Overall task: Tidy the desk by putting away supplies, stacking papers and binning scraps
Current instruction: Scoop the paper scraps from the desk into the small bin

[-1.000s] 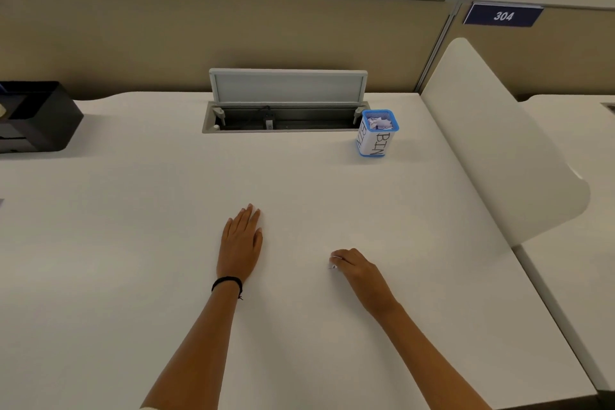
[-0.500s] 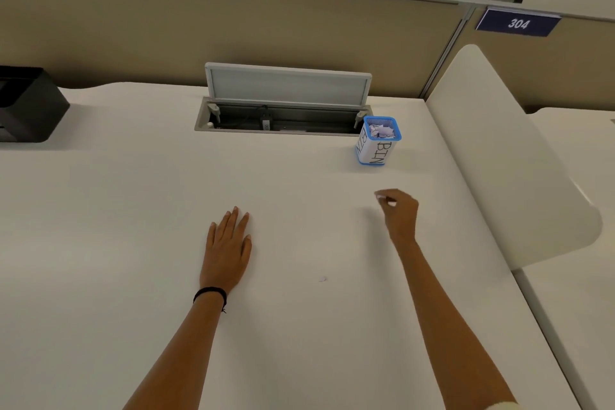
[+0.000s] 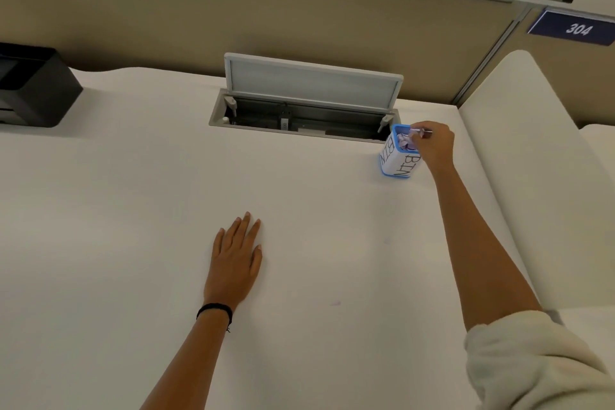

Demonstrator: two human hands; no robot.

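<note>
A small blue-rimmed cup marked BIN (image 3: 396,160) stands on the white desk (image 3: 133,243) at the back right, with crumpled paper scraps (image 3: 404,140) inside. My right hand (image 3: 432,143) hovers over its rim, fingertips pinched on a tiny scrap of paper (image 3: 416,133). My left hand (image 3: 236,256) lies flat on the desk, palm down, fingers together, holding nothing. A tiny purple scrap (image 3: 335,303) lies on the desk to the right of my left wrist.
An open cable hatch (image 3: 309,103) with a raised grey lid sits just left of the bin. A black box (image 3: 33,86) stands at the far left. A white curved divider (image 3: 525,160) bounds the desk on the right, and a beige partition (image 3: 233,20) runs behind.
My right hand pinched a scrap near the desk's front, lifted it and carried it back and right to above the bin. The left hand stayed flat; the camera moved closer.
</note>
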